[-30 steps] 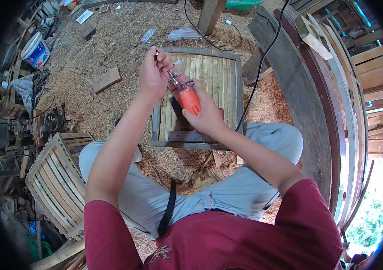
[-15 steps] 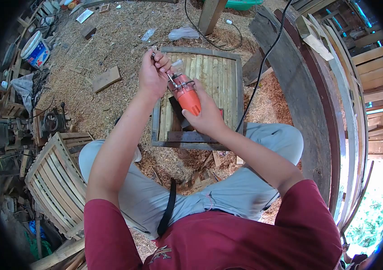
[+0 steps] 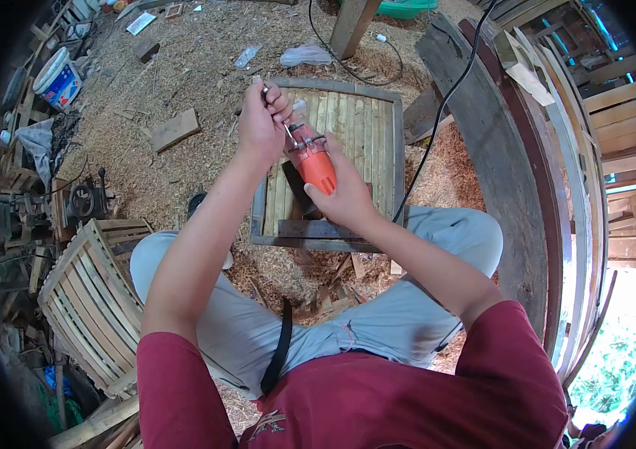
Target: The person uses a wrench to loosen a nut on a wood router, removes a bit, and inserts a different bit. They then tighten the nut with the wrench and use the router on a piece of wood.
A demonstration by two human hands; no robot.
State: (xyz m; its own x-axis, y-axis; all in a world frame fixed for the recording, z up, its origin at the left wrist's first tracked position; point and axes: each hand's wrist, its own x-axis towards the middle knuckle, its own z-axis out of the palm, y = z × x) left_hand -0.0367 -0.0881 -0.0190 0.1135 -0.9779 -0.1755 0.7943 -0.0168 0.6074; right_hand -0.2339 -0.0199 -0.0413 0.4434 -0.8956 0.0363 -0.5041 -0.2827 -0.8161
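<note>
An orange trim router [image 3: 316, 170] with a clear base lies tilted in my right hand [image 3: 344, 191], whose fingers wrap around its body. My left hand [image 3: 262, 123] is closed on a thin metal wrench [image 3: 288, 135]. The wrench's lower end meets the clear base end of the router; the exact contact is too small to make out. Beneath both hands is a slatted wooden panel [image 3: 367, 135] in a grey frame. A dark flat piece [image 3: 310, 228] lies along the panel's near edge, and a dark object partly hidden by the router rests on the slats.
A black cord [image 3: 438, 112] runs down the right side past the panel. Long boards [image 3: 482, 150] stand at the right. A second slatted panel [image 3: 93, 299] leans at the left. On the shavings-covered floor are a wood block [image 3: 176, 131], a plastic bag [image 3: 305, 55] and a bucket [image 3: 57, 78].
My left hand has shifted slightly to the right with the wrench, its wrist turning a little. My right hand still holds the trim router in nearly the same place.
</note>
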